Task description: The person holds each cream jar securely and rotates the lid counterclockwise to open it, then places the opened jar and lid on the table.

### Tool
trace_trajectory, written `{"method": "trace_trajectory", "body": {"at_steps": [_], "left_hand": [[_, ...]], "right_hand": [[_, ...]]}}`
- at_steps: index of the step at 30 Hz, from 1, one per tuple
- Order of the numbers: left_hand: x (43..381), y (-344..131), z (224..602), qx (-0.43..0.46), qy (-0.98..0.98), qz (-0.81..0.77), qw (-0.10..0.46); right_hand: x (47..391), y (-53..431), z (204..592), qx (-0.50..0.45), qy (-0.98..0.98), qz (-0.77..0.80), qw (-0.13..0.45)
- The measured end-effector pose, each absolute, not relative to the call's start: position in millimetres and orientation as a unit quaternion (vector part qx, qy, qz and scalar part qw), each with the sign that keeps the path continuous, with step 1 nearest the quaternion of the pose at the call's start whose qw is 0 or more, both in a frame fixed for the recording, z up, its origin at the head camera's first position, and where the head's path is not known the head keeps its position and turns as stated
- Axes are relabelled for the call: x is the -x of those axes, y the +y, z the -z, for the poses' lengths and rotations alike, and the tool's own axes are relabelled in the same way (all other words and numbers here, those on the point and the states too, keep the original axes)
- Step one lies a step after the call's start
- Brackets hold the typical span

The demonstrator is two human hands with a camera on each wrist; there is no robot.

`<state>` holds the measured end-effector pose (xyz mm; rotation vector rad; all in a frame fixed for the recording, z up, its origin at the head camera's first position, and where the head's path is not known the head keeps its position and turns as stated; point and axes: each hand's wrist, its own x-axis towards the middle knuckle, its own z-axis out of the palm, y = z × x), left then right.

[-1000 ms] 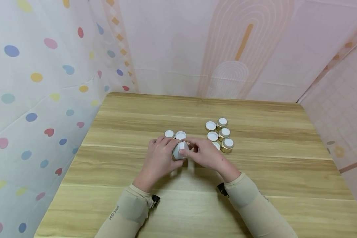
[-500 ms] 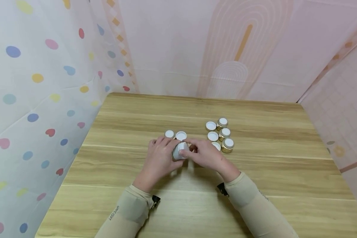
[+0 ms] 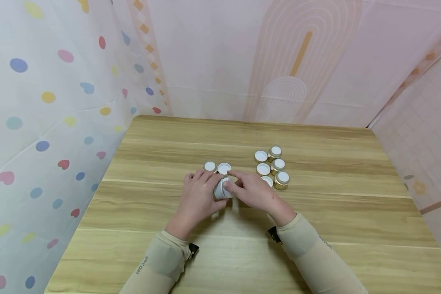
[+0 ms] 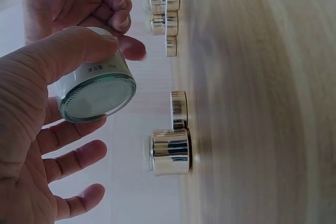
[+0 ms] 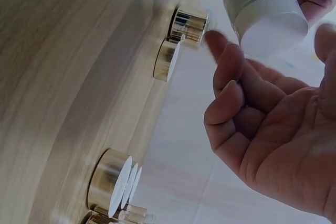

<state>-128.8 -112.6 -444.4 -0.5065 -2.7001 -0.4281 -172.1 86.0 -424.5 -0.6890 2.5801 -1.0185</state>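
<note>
In the head view my left hand point(image 3: 198, 196) grips a pale glass jar point(image 3: 220, 190), tilted above the table. Its thumb lies over the labelled side and a finger supports it from the other side, while the base point(image 4: 100, 98) faces the left wrist camera. My right hand point(image 3: 255, 192) is beside the jar's white top point(image 5: 275, 32), with thumb and index finger apart and the other fingers bent; nothing shows between them. Whether its thumb touches the jar is unclear. Just beyond the hands stand a gold jar point(image 3: 210, 166) and an upturned lid point(image 3: 224, 168).
Farther right, three gold jars point(image 3: 278, 165) with white tops form a column on the wooden table point(image 3: 334, 204). Three upturned white-lined lids point(image 3: 263, 169) lie along their left side. Patterned curtains point(image 3: 213, 61) close off the back and both sides.
My right thumb has shifted slightly up and right at the jar's top. The left hand still holds the jar in nearly the same place.
</note>
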Motion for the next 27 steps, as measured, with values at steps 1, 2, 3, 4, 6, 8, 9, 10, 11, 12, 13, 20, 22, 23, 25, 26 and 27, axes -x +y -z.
{"method": "trace_trajectory", "body": {"at_steps": [1, 2, 3, 4, 6, 8, 9, 10, 11, 12, 13, 20, 22, 23, 25, 26, 27], "left_hand": [[128.7, -112.4, 444.8, 0.180, -0.955, 0.151, 0.182], [128.6, -112.3, 445.0, 0.181, -0.954, 0.150, 0.185], [128.6, -112.0, 445.4, 0.181, -0.954, 0.150, 0.187], [128.4, -111.9, 445.6, 0.182, -0.953, 0.150, 0.189], [128.3, -111.6, 445.9, 0.183, -0.953, 0.151, 0.190], [128.1, -111.7, 446.3, 0.183, -0.953, 0.152, 0.189], [127.9, -111.8, 446.4, 0.182, -0.953, 0.152, 0.188], [127.7, -112.0, 446.6, 0.181, -0.954, 0.151, 0.187], [127.8, -112.1, 446.9, 0.179, -0.954, 0.152, 0.184], [127.7, -112.2, 446.9, 0.178, -0.955, 0.151, 0.182], [127.8, -112.4, 446.8, 0.178, -0.955, 0.151, 0.180], [128.1, -114.7, 446.6, 0.174, -0.961, 0.153, 0.150], [127.9, -115.7, 446.8, 0.171, -0.963, 0.151, 0.141], [127.9, -116.2, 447.0, 0.171, -0.964, 0.151, 0.138], [127.8, -117.4, 447.7, 0.172, -0.965, 0.149, 0.134], [127.8, -118.1, 448.1, 0.174, -0.964, 0.147, 0.134], [127.9, -119.0, 448.5, 0.174, -0.964, 0.146, 0.135]], "right_hand": [[171.7, 85.8, 424.5, 0.238, 0.895, 0.350, 0.139], [171.6, 85.3, 424.6, 0.239, 0.897, 0.346, 0.136], [170.9, 84.7, 424.1, 0.239, 0.899, 0.342, 0.134], [170.7, 84.3, 424.0, 0.240, 0.899, 0.340, 0.134], [170.4, 84.1, 423.8, 0.243, 0.899, 0.339, 0.137], [169.8, 84.2, 423.5, 0.242, 0.896, 0.341, 0.147], [169.4, 84.5, 423.2, 0.238, 0.896, 0.344, 0.152], [169.4, 84.9, 423.3, 0.235, 0.895, 0.346, 0.155], [169.3, 85.1, 423.1, 0.232, 0.894, 0.349, 0.157], [169.0, 85.0, 422.6, 0.230, 0.893, 0.351, 0.159], [169.1, 85.0, 422.7, 0.230, 0.893, 0.352, 0.160], [170.3, 85.1, 423.8, 0.254, 0.887, 0.357, 0.147], [170.2, 85.8, 424.1, 0.264, 0.883, 0.361, 0.143], [170.2, 86.0, 424.3, 0.270, 0.881, 0.363, 0.140], [170.3, 86.6, 424.8, 0.283, 0.875, 0.368, 0.138], [170.2, 86.8, 424.9, 0.287, 0.872, 0.371, 0.137], [170.3, 87.0, 424.9, 0.289, 0.871, 0.374, 0.135]]}}
